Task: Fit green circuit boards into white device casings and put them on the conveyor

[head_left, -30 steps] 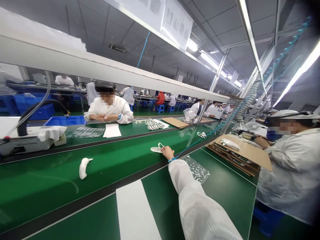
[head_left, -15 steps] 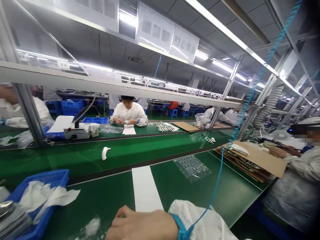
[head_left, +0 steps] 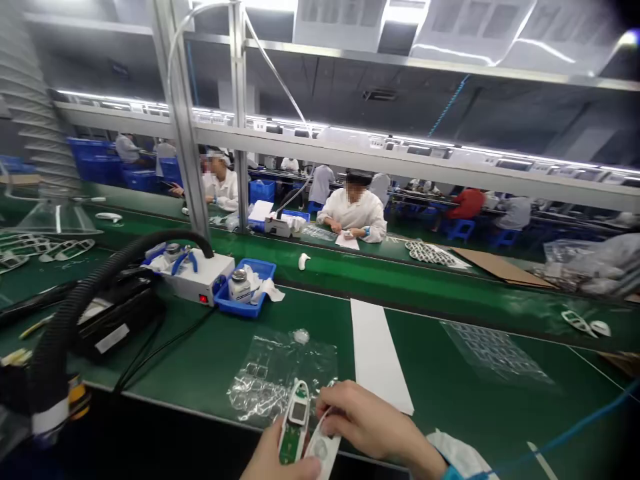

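At the front edge of the bench, my left hand [head_left: 277, 453] is closed around an open white housing half [head_left: 295, 423]. A green circuit board and a small square display show inside it. My left thumb also presses on a second white shell piece [head_left: 323, 450], side by side with the first. The fingers of my right hand [head_left: 370, 417] pinch the upper end of that second shell; a blue wrist strap [head_left: 453, 472] is on this wrist. Under and behind the hands lies a clear plastic bag [head_left: 260, 390] with small frame-like pieces.
A white paper strip [head_left: 377, 353] lies right of centre, with a clear sheet of parts [head_left: 493, 350] further right. To the left are a blue tray [head_left: 240, 308] with a metal-topped bottle [head_left: 240, 285], a white box [head_left: 205, 270] and a black hose [head_left: 95, 293]. A co-worker [head_left: 355, 210] sits opposite.
My view has swung left and down. Both hands and the two white shell pieces have come into view. Earlier only one hand with the blue strap showed, above the bench.
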Demonstrator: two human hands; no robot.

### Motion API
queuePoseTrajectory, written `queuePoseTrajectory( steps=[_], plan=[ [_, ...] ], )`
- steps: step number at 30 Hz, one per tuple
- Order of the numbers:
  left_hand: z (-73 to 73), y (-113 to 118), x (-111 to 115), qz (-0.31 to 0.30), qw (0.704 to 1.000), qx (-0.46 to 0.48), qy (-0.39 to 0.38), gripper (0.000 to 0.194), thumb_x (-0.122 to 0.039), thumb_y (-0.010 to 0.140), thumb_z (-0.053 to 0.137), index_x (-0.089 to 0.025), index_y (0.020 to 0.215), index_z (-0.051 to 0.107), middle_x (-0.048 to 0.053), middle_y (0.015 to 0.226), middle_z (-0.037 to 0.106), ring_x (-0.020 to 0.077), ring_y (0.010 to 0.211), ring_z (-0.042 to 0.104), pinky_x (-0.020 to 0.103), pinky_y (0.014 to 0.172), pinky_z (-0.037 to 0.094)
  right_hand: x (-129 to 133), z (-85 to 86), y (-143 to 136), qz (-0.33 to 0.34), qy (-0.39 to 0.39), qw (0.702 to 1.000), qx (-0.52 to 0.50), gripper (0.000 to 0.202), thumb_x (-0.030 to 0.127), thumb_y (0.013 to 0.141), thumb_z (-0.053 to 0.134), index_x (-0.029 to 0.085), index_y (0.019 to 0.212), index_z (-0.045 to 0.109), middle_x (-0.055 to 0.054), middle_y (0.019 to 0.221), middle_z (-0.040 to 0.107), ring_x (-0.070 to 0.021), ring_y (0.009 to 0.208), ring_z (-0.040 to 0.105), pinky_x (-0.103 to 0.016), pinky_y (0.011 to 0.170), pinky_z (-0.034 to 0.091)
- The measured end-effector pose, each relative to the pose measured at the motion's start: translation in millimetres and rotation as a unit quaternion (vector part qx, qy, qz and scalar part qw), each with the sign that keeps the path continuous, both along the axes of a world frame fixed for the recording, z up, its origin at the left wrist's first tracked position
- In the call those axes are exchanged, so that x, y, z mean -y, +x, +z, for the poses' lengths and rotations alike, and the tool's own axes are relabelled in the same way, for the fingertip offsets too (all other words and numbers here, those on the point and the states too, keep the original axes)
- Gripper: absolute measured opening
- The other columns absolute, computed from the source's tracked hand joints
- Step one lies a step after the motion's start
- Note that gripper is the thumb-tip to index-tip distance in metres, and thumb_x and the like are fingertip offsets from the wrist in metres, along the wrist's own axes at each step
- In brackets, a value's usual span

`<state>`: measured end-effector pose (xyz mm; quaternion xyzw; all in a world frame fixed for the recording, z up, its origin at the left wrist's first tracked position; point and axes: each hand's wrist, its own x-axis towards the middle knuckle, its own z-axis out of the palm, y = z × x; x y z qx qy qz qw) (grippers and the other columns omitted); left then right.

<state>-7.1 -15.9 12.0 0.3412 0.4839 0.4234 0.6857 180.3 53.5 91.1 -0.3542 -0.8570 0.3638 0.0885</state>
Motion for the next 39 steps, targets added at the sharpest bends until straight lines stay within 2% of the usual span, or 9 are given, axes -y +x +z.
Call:
queuePoseTrajectory(
  steps=[6,11,16,19,22,25,29,34,39],
  plan=[
    [-25.1,1.7,9.4,0.027,0.997,-0.064,0.044,0.041,-0.026,0.056,0.076,-0.012,0.094,0.07,0.007,0.081,0.072,0.028,0.081,0.063,0.033,0.074,0.047,11.4,-20.8,-26.0,-0.073,0.025,0.993,-0.091,0.017,0.011,0.08,0.058,0.025,0.088,0.053,-0.001,0.092,0.055,-0.018,0.086,0.053,-0.03,0.082,0.043],
    [-22.0,0.9,13.6,0.05,0.995,-0.055,0.074,0.048,-0.016,0.056,0.069,-0.012,0.103,0.068,0.006,0.084,0.073,0.0291,0.085,0.064,0.031,0.076,0.048,21.4,-36.4,-50.4,-0.065,0.057,0.99,-0.11,0.013,0.012,0.087,0.051,0.024,0.083,0.049,-0.003,0.089,0.052,-0.0198,0.088,0.052,-0.038,0.09,0.041],
    [-11.5,-12.1,16.7,0.101,0.992,-0.032,0.071,0.034,-0.04,0.06,0.076,-0.015,0.082,0.071,0.005,0.075,0.07,0.0269,0.08,0.062,0.03,0.072,0.048,37.5,-58.2,-76.4,-0.002,0.159,0.98,-0.12,0.022,0.013,0.086,0.049,0.024,0.067,0.044,-0.001,0.069,0.051,-0.0199,0.07,0.049,-0.035,0.074,0.043],
    [-13.4,-24.6,15.7,0.146,0.989,-0.023,0.031,0.044,-0.051,0.058,0.079,-0.015,0.081,0.07,0.005,0.07,0.069,0.0267,0.076,0.062,0.031,0.07,0.047,24.1,-53.6,-77.7,-0.017,0.154,0.977,-0.148,0.018,0.016,0.089,0.046,0.024,0.073,0.048,-0.002,0.072,0.053,-0.0188,0.07,0.05,-0.034,0.076,0.042],
    [-20.1,-32.9,14.9,0.183,0.983,-0.006,-0.008,0.059,-0.053,0.054,0.081,-0.012,0.096,0.069,0.009,0.085,0.073,0.0305,0.088,0.063,0.034,0.079,0.045,-3.1,-38.0,-73.8,-0.077,0.108,0.976,-0.171,0.011,0.019,0.092,0.045,0.023,0.084,0.051,-0.002,0.08,0.055,-0.0176,0.075,0.051,-0.033,0.079,0.041],
    [-27.3,-33.7,15.1,0.196,0.98,0.02,-0.042,0.066,-0.056,0.05,0.083,-0.012,0.098,0.069,0.011,0.091,0.073,0.029,0.089,0.062,0.033,0.078,0.044,-15.6,-29.4,-77.4,-0.056,0.056,0.982,-0.17,0.007,0.019,0.091,0.049,0.023,0.087,0.054,-0.002,0.088,0.056,-0.018,0.082,0.053,-0.031,0.076,0.041],
    [-33.0,-28.7,12.9,0.203,0.976,0.059,-0.049,0.059,-0.053,0.047,0.086,-0.012,0.087,0.071,0.006,0.076,0.069,0.0219,0.075,0.059,0.029,0.067,0.041,-1.8,-30.0,-87.4,-0.025,0.09,0.989,-0.111,0.01,0.015,0.09,0.052,0.024,0.086,0.053,-0.002,0.09,0.055,-0.0198,0.088,0.051,-0.039,0.089,0.037],
    [-27.9,-20.0,6.6,0.197,0.979,0.025,0.049,0.039,-0.043,0.057,0.083,-0.012,0.071,0.064,-0.001,0.061,0.058,0.0137,0.06,0.047,0.026,0.059,0.037,14.6,-26.8,-90.7,0.004,0.172,0.98,-0.098,0.019,0.005,0.088,0.047,0.022,0.095,0.05,-0.004,0.09,0.053,-0.0217,0.085,0.048,-0.04,0.082,0.037],
    [-20.0,-11.0,3.4,0.2,0.977,0.011,0.075,0.033,-0.037,0.062,0.079,-0.011,0.078,0.066,0.003,0.069,0.065,0.0197,0.069,0.056,0.028,0.064,0.043,19.1,-30.8,-88.1,0.02,0.211,0.974,-0.077,0.021,0.003,0.085,0.045,0.019,0.098,0.048,-0.007,0.095,0.05,-0.0235,0.085,0.045,-0.041,0.079,0.035]
  ],
)
